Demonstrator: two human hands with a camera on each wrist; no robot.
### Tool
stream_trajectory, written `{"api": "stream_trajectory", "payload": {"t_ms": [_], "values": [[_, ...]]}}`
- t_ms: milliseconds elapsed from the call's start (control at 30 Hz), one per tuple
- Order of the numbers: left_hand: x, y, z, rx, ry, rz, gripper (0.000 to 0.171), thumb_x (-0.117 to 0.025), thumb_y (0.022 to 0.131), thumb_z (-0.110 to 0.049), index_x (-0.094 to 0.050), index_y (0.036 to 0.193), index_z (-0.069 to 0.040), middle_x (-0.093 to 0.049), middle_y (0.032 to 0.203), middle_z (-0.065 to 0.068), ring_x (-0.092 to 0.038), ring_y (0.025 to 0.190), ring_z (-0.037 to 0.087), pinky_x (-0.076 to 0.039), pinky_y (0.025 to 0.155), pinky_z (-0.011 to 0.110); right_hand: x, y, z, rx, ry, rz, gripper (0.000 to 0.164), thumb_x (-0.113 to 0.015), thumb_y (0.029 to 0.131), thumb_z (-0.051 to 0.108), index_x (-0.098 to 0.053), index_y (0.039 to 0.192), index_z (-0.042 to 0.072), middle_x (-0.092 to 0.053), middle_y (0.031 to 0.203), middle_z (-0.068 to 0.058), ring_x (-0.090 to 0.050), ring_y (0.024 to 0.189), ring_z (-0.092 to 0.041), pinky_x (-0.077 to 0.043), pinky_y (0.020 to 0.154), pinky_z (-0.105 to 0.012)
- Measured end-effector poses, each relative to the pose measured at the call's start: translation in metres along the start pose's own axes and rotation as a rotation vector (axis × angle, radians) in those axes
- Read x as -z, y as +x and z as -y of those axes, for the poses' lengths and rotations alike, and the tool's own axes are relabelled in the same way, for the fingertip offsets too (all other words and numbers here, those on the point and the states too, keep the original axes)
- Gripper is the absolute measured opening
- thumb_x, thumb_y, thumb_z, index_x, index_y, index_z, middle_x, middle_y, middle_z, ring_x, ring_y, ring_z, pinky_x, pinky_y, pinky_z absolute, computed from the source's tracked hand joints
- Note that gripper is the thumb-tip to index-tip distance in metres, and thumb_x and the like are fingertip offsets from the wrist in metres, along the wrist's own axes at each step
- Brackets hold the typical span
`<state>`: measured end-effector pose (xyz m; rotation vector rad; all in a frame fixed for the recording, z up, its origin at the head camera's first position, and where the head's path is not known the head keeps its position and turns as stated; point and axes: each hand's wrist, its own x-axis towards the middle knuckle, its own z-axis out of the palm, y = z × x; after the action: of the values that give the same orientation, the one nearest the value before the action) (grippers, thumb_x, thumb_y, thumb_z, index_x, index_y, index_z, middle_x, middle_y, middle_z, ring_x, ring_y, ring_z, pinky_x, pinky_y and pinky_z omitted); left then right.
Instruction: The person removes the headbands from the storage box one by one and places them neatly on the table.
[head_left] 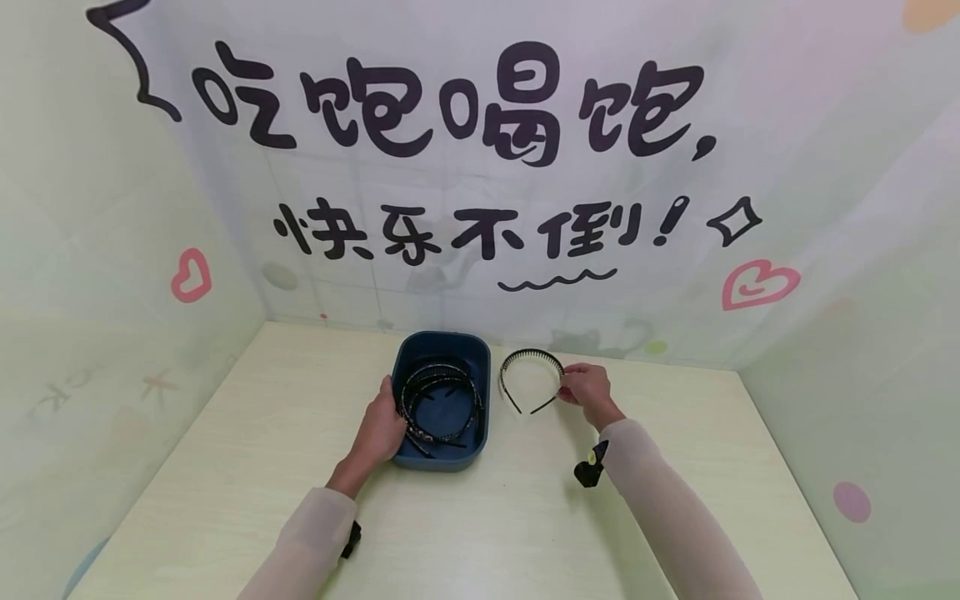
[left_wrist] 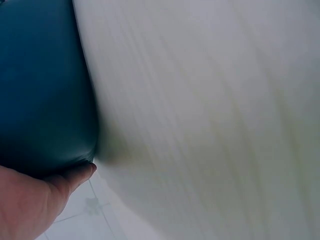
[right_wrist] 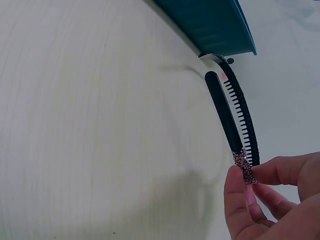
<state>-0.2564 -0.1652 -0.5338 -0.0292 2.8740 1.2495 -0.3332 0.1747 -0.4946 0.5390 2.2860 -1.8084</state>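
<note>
A blue plastic bin (head_left: 483,400) stands on the table with several dark headbands (head_left: 442,364) inside, looped over one another. My left hand (head_left: 381,425) holds the bin by its left side, a fingertip up near the rim; in the left wrist view, this hand (left_wrist: 35,202) lies along the bin's edge. To the right of the bin, my right hand (head_left: 587,388) pinches a black toothed headband (head_left: 531,353) by one arm. Glittery pinkish stones (right_wrist: 244,167) cover the part between thumb and fingers in the right wrist view. Its open ends point toward me.
The pale wood-look table (head_left: 480,533) meets a printed backdrop (head_left: 465,308) just behind the bin. Similar side panels (head_left: 847,392) rise at left and right. A small black device (head_left: 591,468) sits at the right cuff, another (head_left: 351,540) at the left.
</note>
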Motion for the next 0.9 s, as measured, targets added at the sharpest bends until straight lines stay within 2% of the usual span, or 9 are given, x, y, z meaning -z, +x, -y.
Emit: {"api": "stream_trajectory", "payload": {"t_ms": [333, 600, 900], "values": [[0.001, -0.001, -0.001, 0.005, -0.004, 0.004, 0.070, -0.038, 0.092, 0.007, -0.003, 0.152, 0.015, -0.028, 0.152, 0.037, -0.035, 0.138, 0.047, -0.035, 0.111, 0.056, -0.003, -0.002, -0.009, -0.011, -0.022, 0.024, 0.033, -0.059, 0.091, -0.001, -0.062, 0.122, -0.008, -0.068, 0.106, -0.024, -0.068, 0.066, -0.016, -0.059, 0.070, -0.031], [0.000, -0.003, -0.003, 0.021, -0.009, -0.004, 0.071, -0.040, 0.092, 0.006, -0.005, 0.153, 0.014, -0.033, 0.150, 0.036, -0.040, 0.136, 0.046, -0.039, 0.108, 0.055, -0.002, 0.001, -0.020, 0.008, -0.011, 0.037, 0.028, -0.061, 0.087, -0.004, -0.063, 0.114, -0.010, -0.070, 0.082, -0.016, -0.066, 0.060, -0.016, -0.058, 0.060, -0.030], [0.001, -0.002, -0.003, 0.012, -0.022, -0.008, 0.070, -0.040, 0.093, 0.005, -0.006, 0.153, 0.013, -0.032, 0.152, 0.035, -0.039, 0.137, 0.045, -0.037, 0.109, 0.055, -0.004, 0.001, -0.021, -0.037, -0.021, 0.029, 0.034, -0.060, 0.090, -0.003, -0.061, 0.123, -0.009, -0.070, 0.085, -0.015, -0.065, 0.059, -0.013, -0.057, 0.061, -0.028]]}}
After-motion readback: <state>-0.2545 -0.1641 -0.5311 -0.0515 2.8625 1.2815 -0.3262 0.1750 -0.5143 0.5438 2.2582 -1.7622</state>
